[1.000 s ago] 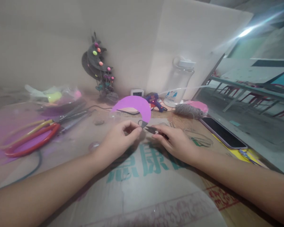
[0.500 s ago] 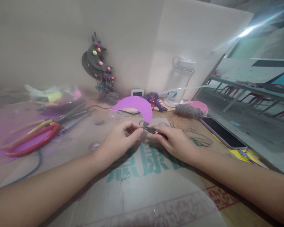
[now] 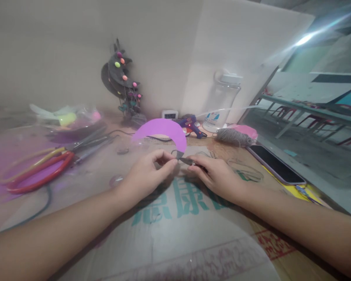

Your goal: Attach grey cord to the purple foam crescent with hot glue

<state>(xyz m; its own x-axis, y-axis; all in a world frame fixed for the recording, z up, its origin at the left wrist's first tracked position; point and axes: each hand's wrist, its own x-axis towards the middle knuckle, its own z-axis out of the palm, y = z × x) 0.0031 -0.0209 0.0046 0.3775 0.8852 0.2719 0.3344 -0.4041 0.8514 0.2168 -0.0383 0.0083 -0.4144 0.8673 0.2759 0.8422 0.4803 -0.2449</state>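
Observation:
My left hand (image 3: pixel 148 175) pinches the lower tip of a purple crescent-shaped cutout (image 3: pixel 163 131), which stands up above the table. A thin grey thread loop shows at that tip. My right hand (image 3: pixel 218 175) grips small dark thread snips (image 3: pixel 185 160), whose blades meet the crescent's tip beside my left fingers. Both hands hover just above a cardboard sheet (image 3: pixel 178 226) with teal printed characters.
Red-handled scissors (image 3: pixel 41 171) and pliers lie at the left near a plastic bag of coloured bits (image 3: pixel 67 117). A dark crescent ornament (image 3: pixel 121 84) stands at the back. A blue glue gun (image 3: pixel 191 125), clear water jug (image 3: pixel 220 103), grey yarn (image 3: pixel 232 136) and a phone (image 3: pixel 275 164) sit right.
The purple crescent has tilted slightly to the left. The snips' blades have closed in on its tip. Both hands stay in nearly the same place.

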